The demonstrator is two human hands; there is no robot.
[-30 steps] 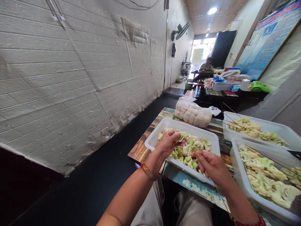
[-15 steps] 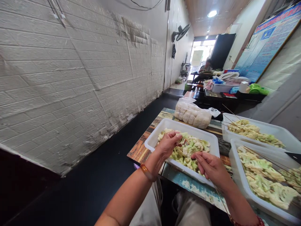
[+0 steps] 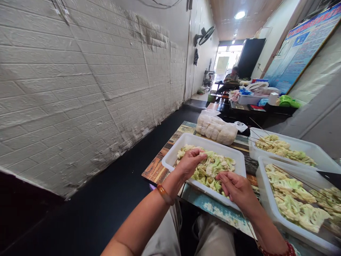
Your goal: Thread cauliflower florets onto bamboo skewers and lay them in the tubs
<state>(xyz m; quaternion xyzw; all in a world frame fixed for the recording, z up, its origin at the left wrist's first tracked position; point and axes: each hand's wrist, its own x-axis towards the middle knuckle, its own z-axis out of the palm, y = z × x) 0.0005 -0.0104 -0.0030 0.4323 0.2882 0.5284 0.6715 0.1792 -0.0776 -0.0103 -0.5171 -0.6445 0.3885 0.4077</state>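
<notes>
So my left hand (image 3: pixel 190 164)'s pinching a cauliflower piece (image 3: pixel 209 154) mid-frame, right hand (image 3: pixel 236 186)'s pinching a thin stick (image 3: pixel 249 227), lower right.

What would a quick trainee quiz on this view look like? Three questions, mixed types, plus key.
1. True or false: the left hand and right hand are both at the same tub of cauliflower.
2. What sits just beyond that tub?
A) a wall fan
B) a clear plastic bag
C) a kettle
3. How many other tubs stand to its right?

Key:
1. True
2. B
3. Two: a farther tub and a nearer tub.
</notes>
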